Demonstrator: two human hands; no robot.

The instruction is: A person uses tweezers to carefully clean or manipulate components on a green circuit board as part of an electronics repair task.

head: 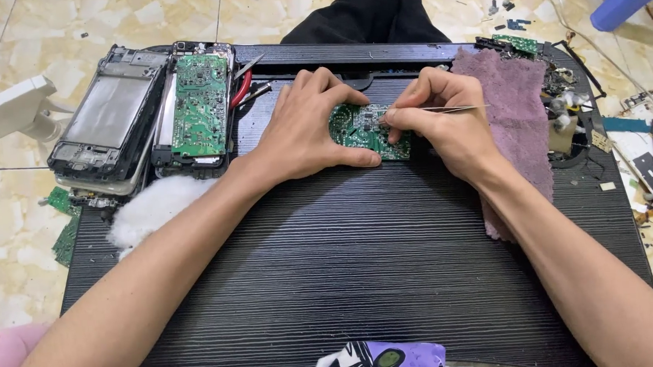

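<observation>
Marble-patterned floor tiles [11, 218] surround a low black worktop [362, 264] with a ribbed surface, seen from the head camera looking down.

Left hand [304, 128] lies curled on the worktop, thumb and fingers pressed against the left edge of a small green circuit board [361, 128], apparently to keep it from sliding. Right hand [443, 116] pinches a pair of thin metal tweezers [431, 110], tips lying over the middle of the board and the wrist resting on the worktop, which would steady fine work.

Just right of that hand lies a purple cloth [515, 111]. At the worktop's far left corner sit two opened devices: one with a grey metal plate [111, 113], one with a larger green board [199, 104]; red-handled cutters [243, 86] lie beside them. White wadding [150, 209] rests at the left edge. Loose parts [571, 108] are heaped at the right edge.
</observation>
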